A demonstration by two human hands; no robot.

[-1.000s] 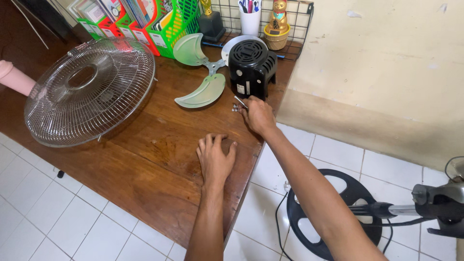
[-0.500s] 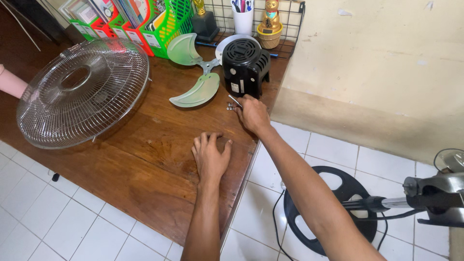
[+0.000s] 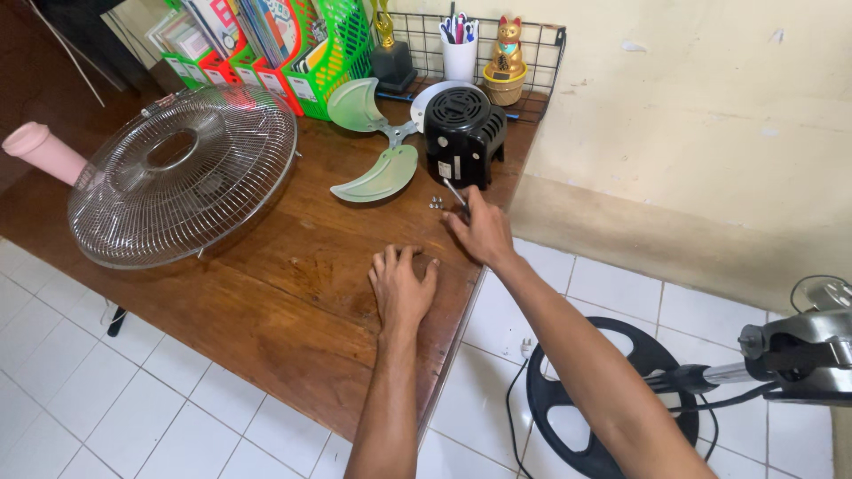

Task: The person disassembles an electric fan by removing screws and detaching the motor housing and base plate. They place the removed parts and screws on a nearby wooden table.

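The right hand [image 3: 484, 232] grasps a slim metal screwdriver [image 3: 454, 192] beside the small loose screws [image 3: 435, 202]. The left hand [image 3: 401, 286] rests flat, released, on the brown wooden table [image 3: 266, 293]. Disassembly appears well advanced: round wire fan guard [image 3: 182, 173], green three-blade propeller [image 3: 373, 146] and black plastic motor cover [image 3: 463, 133] lie separated.

Left hand [image 3: 402, 286] lies palm down, fingers spread slightly and flat, forearm running straight up from the bottom edge. Right arm comes in diagonally from lower right, extended, wrist a little bent. Right hand [image 3: 482, 229] sits just ahead and right of the left, fingers curled in a pinch, thumb and forefinger closed at the tip.
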